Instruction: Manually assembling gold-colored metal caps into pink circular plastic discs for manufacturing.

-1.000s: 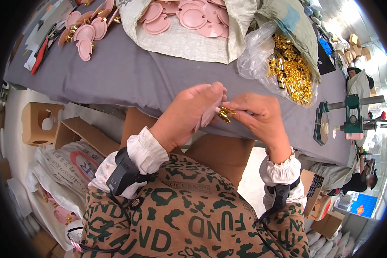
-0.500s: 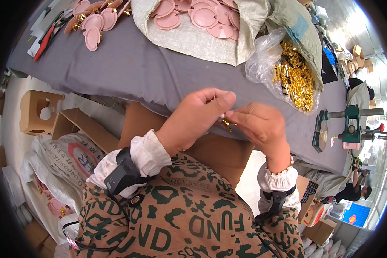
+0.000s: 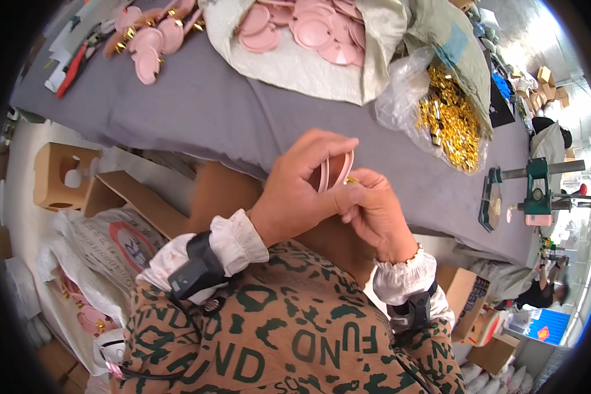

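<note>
My left hand (image 3: pixel 289 190) is closed around thin pink round discs (image 3: pixel 348 163), tilted so that two pink rims show between thumb and fingers. Against the disc's right edge, my right hand (image 3: pixel 379 213) pinches a small shiny gold piece (image 3: pixel 352 179). The fingers of both hands meet there, and they hide how the gold piece sits on the disc. Both hands are above the near edge of the grey-covered table (image 3: pixel 197 125).
A white woven sack (image 3: pixel 308 79) of pink discs lies at the back. Right of it, a clear plastic bag (image 3: pixel 400 92) holds many gold pieces (image 3: pixel 456 131). Several discs with gold fittings (image 3: pixel 148 62) lie far left, near red-handled pliers (image 3: pixel 72 71). A green hand press (image 3: pixel 538 187) stands right.
The left hand has turned, so the pink discs now show. The right hand has shifted slightly left and down, bringing the gold piece against a disc's edge.
</note>
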`<state>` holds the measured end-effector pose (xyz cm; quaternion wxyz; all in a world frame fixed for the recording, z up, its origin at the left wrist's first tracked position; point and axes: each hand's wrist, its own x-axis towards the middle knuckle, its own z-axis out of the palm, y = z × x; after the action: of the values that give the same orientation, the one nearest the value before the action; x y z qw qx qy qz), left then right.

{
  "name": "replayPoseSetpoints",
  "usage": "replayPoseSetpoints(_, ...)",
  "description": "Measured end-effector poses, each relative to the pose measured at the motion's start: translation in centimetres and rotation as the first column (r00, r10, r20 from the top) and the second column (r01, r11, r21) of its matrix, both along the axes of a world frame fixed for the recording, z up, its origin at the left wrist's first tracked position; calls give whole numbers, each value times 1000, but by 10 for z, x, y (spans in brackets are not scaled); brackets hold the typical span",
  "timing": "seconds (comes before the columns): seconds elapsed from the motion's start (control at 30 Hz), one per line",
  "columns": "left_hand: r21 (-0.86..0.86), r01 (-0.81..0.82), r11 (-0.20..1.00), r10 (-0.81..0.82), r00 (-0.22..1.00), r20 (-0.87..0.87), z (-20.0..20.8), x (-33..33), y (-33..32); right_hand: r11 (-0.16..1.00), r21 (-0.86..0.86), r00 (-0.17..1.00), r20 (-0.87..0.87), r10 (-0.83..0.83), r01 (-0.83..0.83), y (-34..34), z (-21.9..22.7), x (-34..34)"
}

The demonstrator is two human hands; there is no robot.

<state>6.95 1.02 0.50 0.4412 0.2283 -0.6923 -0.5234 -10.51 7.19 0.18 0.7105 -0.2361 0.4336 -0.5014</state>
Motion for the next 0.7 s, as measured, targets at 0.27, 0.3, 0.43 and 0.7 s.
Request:
replayPoseSetpoints(0.27, 763, 344, 547, 112, 874, -473, -7, 58, -51, 999, -36, 997, -80, 2, -5, -18, 5, 31)
replayPoseSetpoints(0.3, 714, 554, 428, 134, 742, -657, 0, 75, -71, 996, -80, 994, -98, -38, 31, -18, 3, 27)
replayPoseSetpoints(0.43, 672, -9, 740, 483, 704, -521, 63, 109, -162, 981, -136, 968, -193, -163, 139, -5, -3, 1)
replayPoseSetpoints(0.7, 457, 212, 864, 164, 739, -653, 7, 181, -259, 931, -142, 839, -402, -365, 337, 39, -12, -44)
